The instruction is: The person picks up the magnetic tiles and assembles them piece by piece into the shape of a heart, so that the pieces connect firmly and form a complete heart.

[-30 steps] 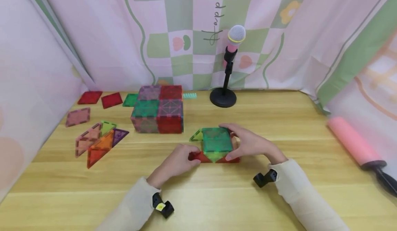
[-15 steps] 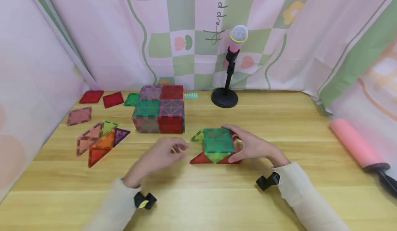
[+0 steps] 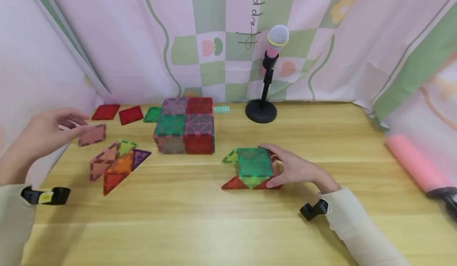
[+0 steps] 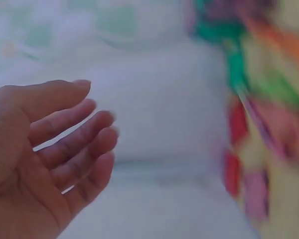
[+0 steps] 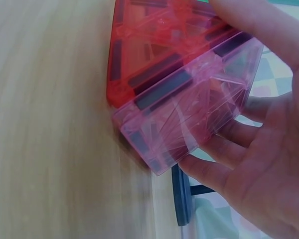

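My left hand hovers at the far left, fingers loosely bent and holding nothing. In the head view its fingertips overlap the pink square magnetic tile; the left wrist view shows the hand apart from any tile. My right hand holds a small magnetic tile structure by its right side. That structure has a green top tile, red triangles along the front and a yellow-green triangle at the left. Seen from the right wrist, a pink tile forms the gripped side.
A larger magnetic tile block stands back left of the structure. Several triangle tiles lie flat at left, with red square tiles behind. A microphone stand is at the back, a pink roller at right.
My left hand has let go of the structure's front left red triangle and moved far left and back, up to the pink square tile. My right hand has kept its hold.
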`<state>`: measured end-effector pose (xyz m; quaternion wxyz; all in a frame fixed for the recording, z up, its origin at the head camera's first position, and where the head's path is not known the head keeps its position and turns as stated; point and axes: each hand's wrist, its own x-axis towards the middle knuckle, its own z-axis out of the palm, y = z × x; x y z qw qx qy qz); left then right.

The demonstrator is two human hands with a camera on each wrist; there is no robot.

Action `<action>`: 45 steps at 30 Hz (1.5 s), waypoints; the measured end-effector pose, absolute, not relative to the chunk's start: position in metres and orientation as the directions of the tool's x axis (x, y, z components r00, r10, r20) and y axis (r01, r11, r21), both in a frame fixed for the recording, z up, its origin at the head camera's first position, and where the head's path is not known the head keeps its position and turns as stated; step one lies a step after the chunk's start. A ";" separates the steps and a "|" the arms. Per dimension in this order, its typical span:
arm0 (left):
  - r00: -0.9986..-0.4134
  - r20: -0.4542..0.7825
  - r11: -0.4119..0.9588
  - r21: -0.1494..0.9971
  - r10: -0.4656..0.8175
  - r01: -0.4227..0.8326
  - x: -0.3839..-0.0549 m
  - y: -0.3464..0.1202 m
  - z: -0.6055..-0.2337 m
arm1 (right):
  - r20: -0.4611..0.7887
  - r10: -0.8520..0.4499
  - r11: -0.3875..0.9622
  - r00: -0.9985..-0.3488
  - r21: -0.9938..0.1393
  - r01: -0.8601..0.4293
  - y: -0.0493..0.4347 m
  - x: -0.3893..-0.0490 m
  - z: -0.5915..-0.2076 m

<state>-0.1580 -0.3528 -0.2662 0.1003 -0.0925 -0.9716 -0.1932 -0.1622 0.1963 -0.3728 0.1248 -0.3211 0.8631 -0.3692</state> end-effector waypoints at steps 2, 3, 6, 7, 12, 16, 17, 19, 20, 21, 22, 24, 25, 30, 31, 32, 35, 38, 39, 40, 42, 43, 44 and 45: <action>-0.970 0.189 0.923 0.324 0.151 0.207 -0.174 -0.371 -0.276 | 0.020 -0.646 0.524 -0.763 -0.715 -0.463 0.198 -0.162 -0.374; -0.973 0.169 0.923 0.322 0.160 0.208 -0.182 -0.380 -0.283 | 0.020 -0.646 0.526 -0.763 -0.713 -0.464 0.199 -0.162 -0.374; -0.979 0.099 0.929 0.312 0.177 0.199 -0.203 -0.403 -0.300 | 0.024 -0.647 0.524 -0.762 -0.712 -0.468 0.199 -0.161 -0.376; -0.979 0.088 0.932 0.299 0.185 0.203 -0.210 -0.409 -0.305 | 0.028 -0.647 0.523 -0.762 -0.711 -0.470 0.199 -0.161 -0.376; -0.976 -0.044 0.942 0.274 0.214 0.195 -0.235 -0.435 -0.326 | 0.034 -0.645 0.529 -0.764 -0.701 -0.478 0.199 -0.160 -0.375; -0.958 -0.149 0.941 0.276 0.244 0.197 -0.247 -0.446 -0.341 | 0.036 -0.649 0.533 -0.760 -0.691 -0.488 0.199 -0.160 -0.373; -0.954 -0.167 0.942 0.273 0.247 0.196 -0.248 -0.448 -0.345 | 0.039 -0.652 0.532 -0.757 -0.689 -0.493 0.199 -0.159 -0.373; -0.949 -0.187 0.940 0.276 0.256 0.199 -0.248 -0.449 -0.353 | 0.042 -0.659 0.529 -0.751 -0.684 -0.503 0.199 -0.158 -0.373; -0.945 -0.196 0.940 0.275 0.262 0.204 -0.248 -0.449 -0.356 | 0.042 -0.660 0.530 -0.750 -0.681 -0.505 0.200 -0.157 -0.373; -0.940 -0.205 0.936 0.283 0.272 0.209 -0.248 -0.449 -0.360 | 0.044 -0.662 0.529 -0.748 -0.679 -0.508 0.200 -0.156 -0.373; -0.935 -0.210 0.931 0.292 0.285 0.218 -0.248 -0.449 -0.363 | 0.045 -0.662 0.530 -0.748 -0.677 -0.510 0.200 -0.155 -0.374; -0.926 -0.204 0.922 0.296 0.318 0.251 -0.249 -0.449 -0.367 | 0.046 -0.660 0.533 -0.749 -0.675 -0.511 0.201 -0.153 -0.374; -0.922 -0.199 0.920 0.287 0.332 0.269 -0.249 -0.449 -0.368 | 0.045 -0.658 0.536 -0.752 -0.674 -0.509 0.201 -0.153 -0.374; -0.926 -0.150 0.930 0.180 0.347 0.319 -0.256 -0.450 -0.366 | 0.044 -0.644 0.548 -0.763 -0.670 -0.501 0.200 -0.155 -0.373; -0.932 -0.151 0.938 0.162 0.330 0.306 -0.254 -0.450 -0.366 | 0.042 -0.643 0.549 -0.765 -0.671 -0.499 0.200 -0.155 -0.373; -0.936 -0.158 0.944 0.157 0.314 0.290 -0.252 -0.450 -0.365 | 0.040 -0.643 0.549 -0.765 -0.672 -0.497 0.200 -0.155 -0.373; -0.949 -0.190 0.960 0.174 0.251 0.219 -0.245 -0.448 -0.365 | 0.036 -0.643 0.548 -0.765 -0.675 -0.493 0.201 -0.156 -0.372; -0.959 -0.157 0.961 0.187 0.236 0.206 -0.239 -0.448 -0.365 | 0.033 -0.646 0.548 -0.763 -0.675 -0.494 0.202 -0.156 -0.373; -0.963 -0.127 0.960 0.178 0.239 0.215 -0.237 -0.448 -0.364 | 0.033 -0.647 0.549 -0.762 -0.674 -0.495 0.202 -0.156 -0.374; -0.965 -0.095 0.961 0.156 0.244 0.228 -0.236 -0.448 -0.362 | 0.034 -0.647 0.548 -0.761 -0.673 -0.496 0.202 -0.156 -0.374; -0.968 -0.022 0.963 0.100 0.252 0.248 -0.236 -0.450 -0.357 | 0.037 -0.648 0.546 -0.761 -0.675 -0.497 0.202 -0.156 -0.374; -0.967 0.014 0.964 0.072 0.255 0.255 -0.236 -0.452 -0.354 | 0.038 -0.647 0.545 -0.762 -0.675 -0.497 0.201 -0.156 -0.374; -0.968 0.040 0.967 0.053 0.248 0.250 -0.235 -0.453 -0.350 | 0.040 -0.647 0.543 -0.762 -0.677 -0.496 0.201 -0.156 -0.374; -0.970 0.060 0.970 0.050 0.234 0.237 -0.234 -0.453 -0.345 | 0.042 -0.647 0.540 -0.761 -0.680 -0.497 0.201 -0.156 -0.375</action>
